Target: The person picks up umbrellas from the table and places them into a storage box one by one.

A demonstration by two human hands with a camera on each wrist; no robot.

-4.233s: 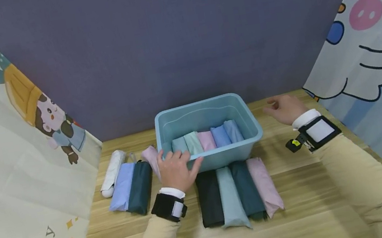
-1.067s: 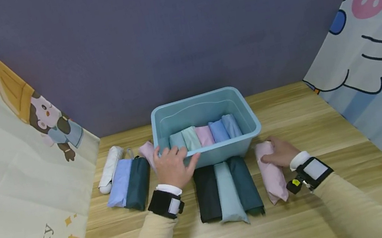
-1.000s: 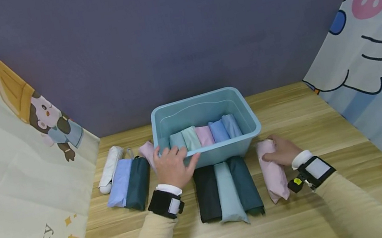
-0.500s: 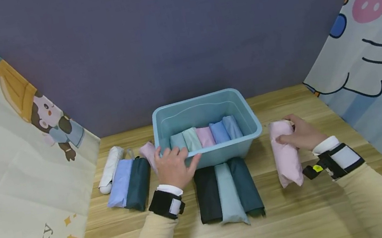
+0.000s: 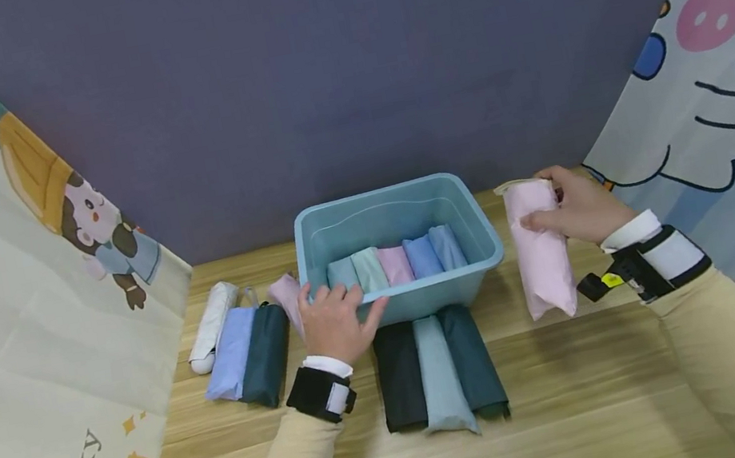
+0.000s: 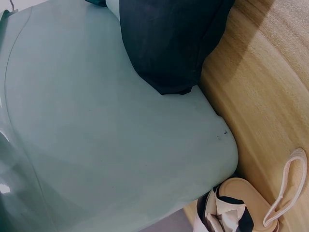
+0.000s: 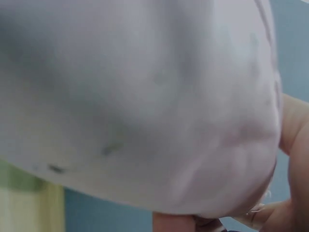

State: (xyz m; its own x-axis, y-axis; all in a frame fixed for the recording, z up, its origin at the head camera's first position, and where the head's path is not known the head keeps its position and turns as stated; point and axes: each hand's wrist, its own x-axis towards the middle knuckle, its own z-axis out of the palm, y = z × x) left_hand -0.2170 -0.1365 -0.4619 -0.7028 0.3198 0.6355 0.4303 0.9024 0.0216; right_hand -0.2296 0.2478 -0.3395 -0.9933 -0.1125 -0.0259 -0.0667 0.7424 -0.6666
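Note:
My right hand [image 5: 582, 205] holds a pink folded umbrella [image 5: 543, 264] in its sleeve, raised above the table to the right of the blue plastic bin [image 5: 431, 301]. In the right wrist view the pale umbrella cloth [image 7: 159, 96] fills most of the picture, with parts of fingers [image 7: 297, 159] at its edge. My left hand [image 5: 336, 327] rests at the bin's near left rim, fingers spread over the edge. Inside the bin several folded umbrellas stand side by side, among them a mint one [image 5: 370, 270], a pink one [image 5: 395, 265] and a blue one [image 5: 423, 257].
Before the bin lie black [image 5: 400, 377], grey-blue [image 5: 443, 374] and dark teal [image 5: 473, 361] folded umbrellas. Left of it are white [image 5: 214, 323], periwinkle [image 5: 233, 354], dark green [image 5: 265, 355] and pink [image 5: 285, 295] ones. A dark wall [image 5: 344, 87] stands behind the table.
My right hand has taken the pink umbrella from the right end of the front row, moved it rightward and lifted it up and away from me. My left hand has stayed at the rim.

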